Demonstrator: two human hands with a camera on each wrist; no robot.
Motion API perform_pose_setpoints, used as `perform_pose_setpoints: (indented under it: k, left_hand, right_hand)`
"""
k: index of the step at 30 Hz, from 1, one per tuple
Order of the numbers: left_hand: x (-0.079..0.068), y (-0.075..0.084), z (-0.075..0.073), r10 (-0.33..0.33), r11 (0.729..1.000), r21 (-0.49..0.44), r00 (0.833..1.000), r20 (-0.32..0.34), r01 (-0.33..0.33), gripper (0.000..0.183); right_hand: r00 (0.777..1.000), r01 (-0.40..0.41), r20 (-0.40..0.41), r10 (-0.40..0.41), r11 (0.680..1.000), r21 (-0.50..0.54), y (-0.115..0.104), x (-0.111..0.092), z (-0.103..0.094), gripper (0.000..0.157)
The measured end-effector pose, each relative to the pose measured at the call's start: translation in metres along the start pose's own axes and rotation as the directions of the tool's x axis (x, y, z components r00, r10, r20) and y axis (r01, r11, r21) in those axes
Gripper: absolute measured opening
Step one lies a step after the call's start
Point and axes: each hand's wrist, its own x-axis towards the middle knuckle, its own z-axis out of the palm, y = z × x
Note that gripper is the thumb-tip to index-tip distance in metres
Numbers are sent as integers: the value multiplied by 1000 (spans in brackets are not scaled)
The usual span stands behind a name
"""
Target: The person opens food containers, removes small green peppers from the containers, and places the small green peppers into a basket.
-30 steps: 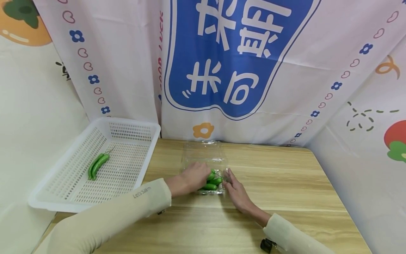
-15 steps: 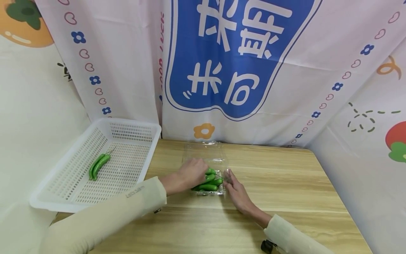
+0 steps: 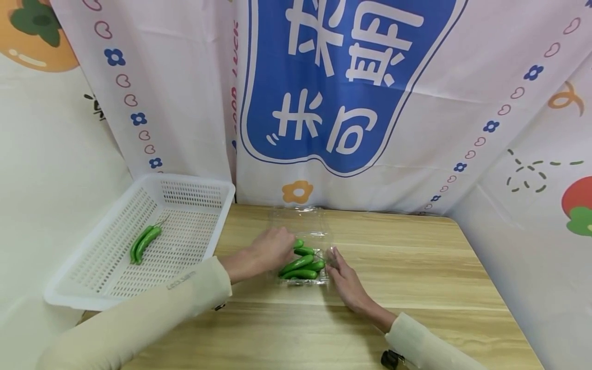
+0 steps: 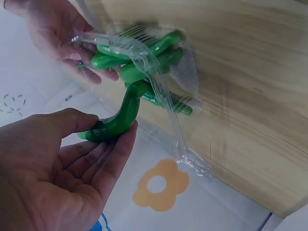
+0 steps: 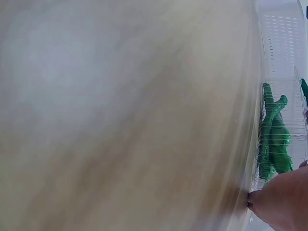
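My left hand (image 3: 273,249) pinches a green chili pepper (image 4: 113,125) between thumb and fingers, over the left end of a clear plastic clamshell box (image 3: 322,280). In the left wrist view the pepper is curved and shiny, its far tip overlapping the peppers in the box. Several green chili peppers (image 3: 298,263) lie inside, with the clear lid (image 3: 296,218) standing up behind. My right hand (image 3: 347,280) rests against the right end of the box, fingers extended along its side. The right wrist view catches only a fingertip and part of that hand (image 5: 281,197).
A white perforated basket (image 3: 217,218) stands at the left of the wooden table (image 3: 407,257) with two green chili peppers (image 3: 145,244) in it. A printed cloth (image 3: 199,103) hangs behind the table's back edge.
My left hand has shifted left and slightly up in the head view with a pepper, uncovering more peppers in the box. The right hand stays at the box's right end.
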Motion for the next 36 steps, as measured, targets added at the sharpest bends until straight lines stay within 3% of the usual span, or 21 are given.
perform_pose_setpoints:
  k: [8,17,24,32,36]
  left_hand:
    - [-2,-10,-8,-29,999,-30,999,-21,28,40]
    - [-4,-21,-15,-110,986,-126,994,-5,109,17]
    - [-9,-32,-24,-89,989,-120,995,-41,83,11]
    - [-17,-47,-39,-143,975,-177,990,-17,138,20]
    - [-23,-57,-46,-132,973,-196,991,-36,123,28]
  right_hand:
    - [1000,-2,-1,2,1000,-9,1,0,1,66]
    - [1000,-7,5,7,1000,-3,1,1,1,65]
    - [1000,-10,6,10,1000,-12,1,1,1,65]
    - [1000,-13,13,13,1000,3,2,1,1,65]
    - [1000,-11,7,11,1000,4,2,2,1,65]
